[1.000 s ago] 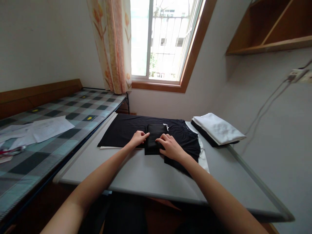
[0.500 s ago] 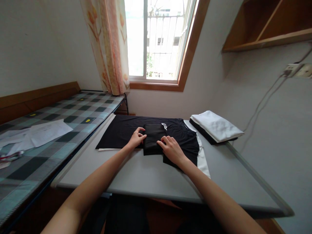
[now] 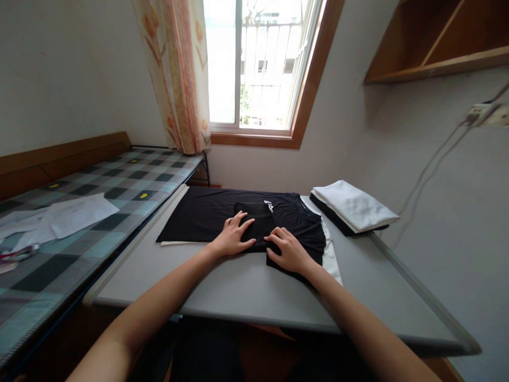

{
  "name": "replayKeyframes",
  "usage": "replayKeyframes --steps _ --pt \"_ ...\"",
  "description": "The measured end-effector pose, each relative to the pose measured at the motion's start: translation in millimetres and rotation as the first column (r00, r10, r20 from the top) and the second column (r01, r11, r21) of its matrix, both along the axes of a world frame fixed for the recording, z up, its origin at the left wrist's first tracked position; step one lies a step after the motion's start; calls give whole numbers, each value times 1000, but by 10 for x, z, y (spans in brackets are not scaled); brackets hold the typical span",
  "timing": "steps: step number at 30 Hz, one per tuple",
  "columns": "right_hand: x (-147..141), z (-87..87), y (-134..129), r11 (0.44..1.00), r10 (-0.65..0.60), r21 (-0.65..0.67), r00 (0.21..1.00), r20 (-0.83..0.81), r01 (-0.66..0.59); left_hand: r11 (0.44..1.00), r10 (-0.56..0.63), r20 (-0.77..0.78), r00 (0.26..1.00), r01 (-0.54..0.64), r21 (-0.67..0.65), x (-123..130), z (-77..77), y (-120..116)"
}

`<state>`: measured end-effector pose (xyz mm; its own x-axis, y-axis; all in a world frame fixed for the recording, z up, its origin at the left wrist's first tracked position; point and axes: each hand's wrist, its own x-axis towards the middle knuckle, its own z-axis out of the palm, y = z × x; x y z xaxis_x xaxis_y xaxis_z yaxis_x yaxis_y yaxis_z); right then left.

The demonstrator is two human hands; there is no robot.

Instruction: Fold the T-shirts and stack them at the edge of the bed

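Note:
A black garment (image 3: 199, 212) with a small white print lies flat on the grey table (image 3: 246, 297), and white cloth (image 3: 331, 260) shows from under its right side. On top of it rests a folded black flap (image 3: 254, 212). My left hand (image 3: 234, 236) lies on the flap's left part with its fingers spread. At the flap's lower right, my right hand (image 3: 288, 249) touches the black cloth, fingers curved and apart. Neither hand grips anything that shows.
Folded white cloth (image 3: 353, 204) on black cloth sits at the table's back right. Left of the table is a bed (image 3: 167, 167) with a checkered cover and papers (image 3: 75, 217). A window and a curtain (image 3: 185, 79) are ahead.
My left hand has let go of the flap's left edge and moved right onto the flap, its fingers spreading. My right hand has shifted slightly right and down, its fingers opening.

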<state>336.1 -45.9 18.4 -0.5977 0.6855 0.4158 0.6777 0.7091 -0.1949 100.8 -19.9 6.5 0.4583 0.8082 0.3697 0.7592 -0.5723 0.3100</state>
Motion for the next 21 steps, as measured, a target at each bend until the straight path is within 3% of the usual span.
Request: replayKeyframes --steps 5,7,10,14,21 --pt "-82 79 259 979 -204 -74 909 -364 190 999 28 -75 997 -31 -40 34 -81 -5" --pt "-202 116 419 967 -254 -83 885 -391 241 998 56 -89 994 -59 -27 45 -101 -2" --pt "-420 103 600 963 -269 -74 931 -247 258 996 81 -114 990 -84 -23 46 -120 6" --pt "-531 -65 652 965 -248 -78 967 54 252 994 86 -139 986 -95 -57 24 -114 17" --pt "-125 -285 578 951 -189 -214 968 164 223 986 71 -161 984 -94 -139 17 -59 11"
